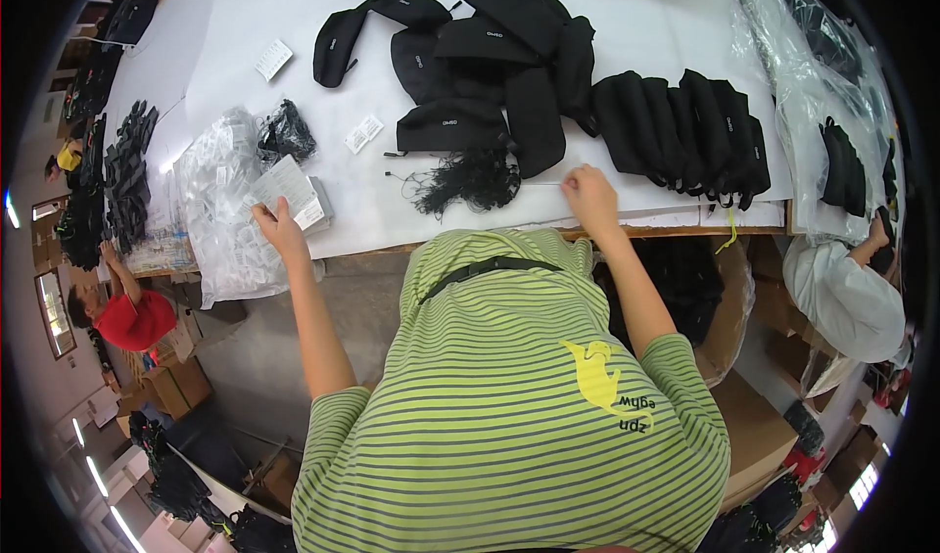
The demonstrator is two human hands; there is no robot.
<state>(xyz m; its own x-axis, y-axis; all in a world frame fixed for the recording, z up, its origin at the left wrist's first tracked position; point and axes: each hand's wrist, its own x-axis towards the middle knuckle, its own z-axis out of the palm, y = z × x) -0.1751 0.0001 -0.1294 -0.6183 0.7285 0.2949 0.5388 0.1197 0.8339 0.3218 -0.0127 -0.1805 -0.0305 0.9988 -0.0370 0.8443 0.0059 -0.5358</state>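
Note:
My left hand [278, 224] grips a small stack of white printed cards [286, 193] above the table's near left part, beside a heap of clear plastic bags [217, 186]. Close to the table's front edge, my right hand [590, 199] has its fingers drawn together; whatever is in them, if anything, is too small to make out. Between the hands lies a tangle of black cords [468, 181]. Just beyond it is a loose pile of black zipped pouches [452, 124]. Right of my right hand, more black pouches [676, 132] stand in a packed row.
Two white paper slips [273, 59] [364, 133] lie on the white tabletop [225, 24]. A bundle of black cords in clear plastic [285, 132] sits by the bags. Black straps [127, 171] are heaped far left. People in red [137, 315] and white [844, 299] flank the table.

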